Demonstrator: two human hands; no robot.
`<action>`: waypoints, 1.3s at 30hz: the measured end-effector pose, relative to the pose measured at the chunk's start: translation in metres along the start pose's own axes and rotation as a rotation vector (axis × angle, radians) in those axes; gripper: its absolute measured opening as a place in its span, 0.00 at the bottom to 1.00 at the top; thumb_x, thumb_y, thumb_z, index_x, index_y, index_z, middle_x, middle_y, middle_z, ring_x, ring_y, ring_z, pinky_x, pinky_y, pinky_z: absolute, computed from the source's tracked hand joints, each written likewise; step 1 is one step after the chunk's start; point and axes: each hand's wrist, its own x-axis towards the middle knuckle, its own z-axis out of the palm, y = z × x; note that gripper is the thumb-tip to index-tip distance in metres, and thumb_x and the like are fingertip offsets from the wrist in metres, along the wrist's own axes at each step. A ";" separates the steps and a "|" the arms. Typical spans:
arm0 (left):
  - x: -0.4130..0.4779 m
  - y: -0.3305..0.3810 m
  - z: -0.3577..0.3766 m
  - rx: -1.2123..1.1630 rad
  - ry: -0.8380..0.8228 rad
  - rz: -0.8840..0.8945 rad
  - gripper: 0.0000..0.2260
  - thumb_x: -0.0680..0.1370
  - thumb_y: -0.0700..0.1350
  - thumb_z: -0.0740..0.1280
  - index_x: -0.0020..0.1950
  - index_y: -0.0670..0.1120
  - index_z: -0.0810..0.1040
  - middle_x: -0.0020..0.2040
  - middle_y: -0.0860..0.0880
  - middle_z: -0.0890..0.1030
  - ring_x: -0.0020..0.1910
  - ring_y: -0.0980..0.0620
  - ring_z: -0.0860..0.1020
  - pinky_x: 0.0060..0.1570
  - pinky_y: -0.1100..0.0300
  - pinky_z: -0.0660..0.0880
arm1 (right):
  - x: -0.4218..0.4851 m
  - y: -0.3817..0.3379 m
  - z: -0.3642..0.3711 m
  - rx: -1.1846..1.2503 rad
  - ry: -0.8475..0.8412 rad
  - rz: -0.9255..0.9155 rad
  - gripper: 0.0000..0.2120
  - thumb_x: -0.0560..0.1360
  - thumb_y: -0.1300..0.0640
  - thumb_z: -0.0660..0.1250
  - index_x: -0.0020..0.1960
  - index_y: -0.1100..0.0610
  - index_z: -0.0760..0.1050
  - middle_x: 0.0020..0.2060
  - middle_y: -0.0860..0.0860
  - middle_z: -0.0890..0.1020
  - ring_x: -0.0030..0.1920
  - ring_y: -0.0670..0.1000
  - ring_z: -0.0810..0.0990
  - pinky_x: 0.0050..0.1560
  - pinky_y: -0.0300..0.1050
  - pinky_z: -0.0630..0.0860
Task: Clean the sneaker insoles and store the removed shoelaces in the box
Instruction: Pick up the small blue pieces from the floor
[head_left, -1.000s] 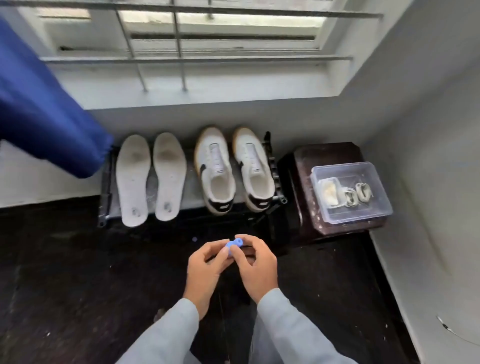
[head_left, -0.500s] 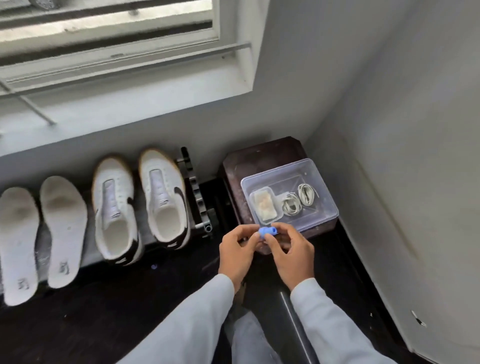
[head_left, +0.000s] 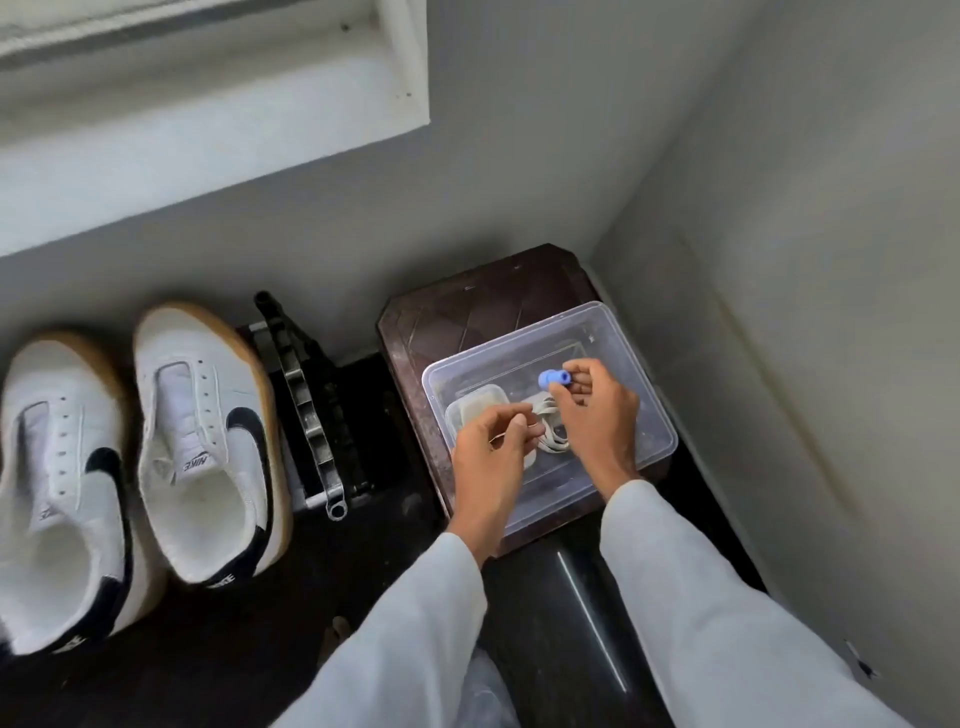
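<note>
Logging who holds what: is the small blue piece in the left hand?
No, the right hand pinches the blue piece above the clear box, apart from the left hand.

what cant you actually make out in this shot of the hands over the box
Head view only:
Small blue thing, pinched by the right hand: too small and too covered by fingers to identify.
Shoelaces in the clear box: mostly hidden under both hands, so no count.
Left hand: its curled fingers hide whether it holds a lace.
Leftmost sneaker: cut off by the left edge.
</note>
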 end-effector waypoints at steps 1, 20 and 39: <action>0.003 -0.002 0.002 -0.017 0.016 0.002 0.09 0.84 0.39 0.62 0.57 0.43 0.82 0.50 0.46 0.86 0.50 0.52 0.85 0.49 0.66 0.82 | 0.005 0.002 0.007 -0.025 -0.012 -0.020 0.08 0.76 0.58 0.71 0.55 0.57 0.79 0.47 0.52 0.85 0.46 0.49 0.83 0.45 0.39 0.81; -0.025 -0.004 -0.051 0.098 0.125 0.234 0.08 0.82 0.39 0.64 0.54 0.48 0.83 0.49 0.51 0.86 0.50 0.58 0.85 0.55 0.60 0.81 | -0.040 -0.027 0.020 -0.182 -0.069 -0.262 0.16 0.77 0.56 0.69 0.63 0.56 0.74 0.60 0.51 0.78 0.59 0.47 0.73 0.59 0.42 0.74; -0.276 -0.247 -0.355 1.018 0.282 0.147 0.22 0.80 0.56 0.57 0.68 0.49 0.80 0.68 0.48 0.80 0.66 0.47 0.80 0.62 0.49 0.80 | -0.386 -0.028 0.136 -0.822 -0.664 -0.792 0.37 0.80 0.35 0.43 0.74 0.61 0.66 0.74 0.56 0.69 0.76 0.57 0.64 0.69 0.52 0.72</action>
